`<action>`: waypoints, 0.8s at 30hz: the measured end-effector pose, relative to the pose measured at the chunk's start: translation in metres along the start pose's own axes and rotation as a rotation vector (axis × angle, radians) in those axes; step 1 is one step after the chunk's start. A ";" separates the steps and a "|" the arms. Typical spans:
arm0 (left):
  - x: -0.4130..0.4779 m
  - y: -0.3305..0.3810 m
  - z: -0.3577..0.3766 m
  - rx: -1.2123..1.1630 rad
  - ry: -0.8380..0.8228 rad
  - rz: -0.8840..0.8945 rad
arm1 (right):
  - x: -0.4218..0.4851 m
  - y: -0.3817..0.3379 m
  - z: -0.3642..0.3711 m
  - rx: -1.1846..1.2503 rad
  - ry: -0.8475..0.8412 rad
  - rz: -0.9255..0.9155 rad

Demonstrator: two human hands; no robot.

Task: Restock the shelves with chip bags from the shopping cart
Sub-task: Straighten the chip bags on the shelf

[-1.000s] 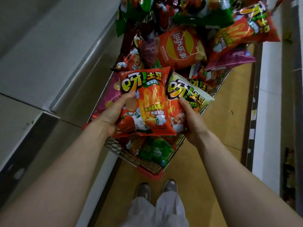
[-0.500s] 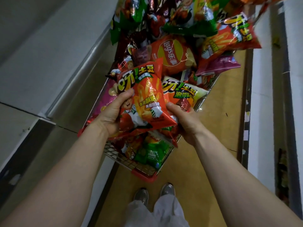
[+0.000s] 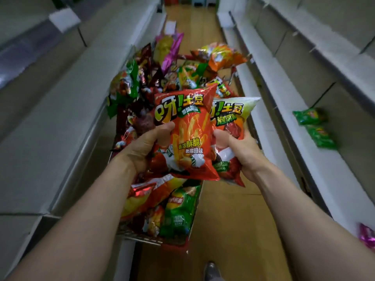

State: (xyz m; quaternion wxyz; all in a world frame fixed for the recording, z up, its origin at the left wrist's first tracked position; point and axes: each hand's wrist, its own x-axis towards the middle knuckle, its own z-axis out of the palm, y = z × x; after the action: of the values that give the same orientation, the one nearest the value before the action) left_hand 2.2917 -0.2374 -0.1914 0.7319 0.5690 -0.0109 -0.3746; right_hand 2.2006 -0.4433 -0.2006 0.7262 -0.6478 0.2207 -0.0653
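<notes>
Here, left hand (image 3: 142,149) grips the red bag (image 3: 188,134), right hand (image 3: 241,153) the pale bag (image 3: 233,116), over the cart (image 3: 142,238).

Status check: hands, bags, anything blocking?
Left hand grips red chip bag. Right hand grips pale chip bag, partly behind it. Both held above cart. No obstruction seen toward right shelf.

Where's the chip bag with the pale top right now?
Head view, right of centre: the pale-topped bag is gripped by the right hand, partly behind the red bag in the left hand, above the shopping cart.
</notes>
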 end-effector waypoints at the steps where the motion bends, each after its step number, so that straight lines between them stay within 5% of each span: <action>1: -0.001 0.005 0.007 0.021 -0.032 0.004 | -0.007 -0.008 -0.006 -0.004 0.021 -0.030; 13: -0.019 0.040 0.155 0.263 -0.521 0.074 | -0.128 -0.086 -0.103 -0.072 0.501 -0.233; 24: -0.126 0.003 0.338 0.417 -0.997 0.108 | -0.333 -0.108 -0.214 0.022 0.851 -0.382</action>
State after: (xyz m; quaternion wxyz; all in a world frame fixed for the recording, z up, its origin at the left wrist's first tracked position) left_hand 2.0534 -0.4456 -0.0178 0.5280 0.4542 -0.4598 -0.5509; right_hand 1.8365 -0.5284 -0.0309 0.5529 -0.5847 0.3752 -0.4601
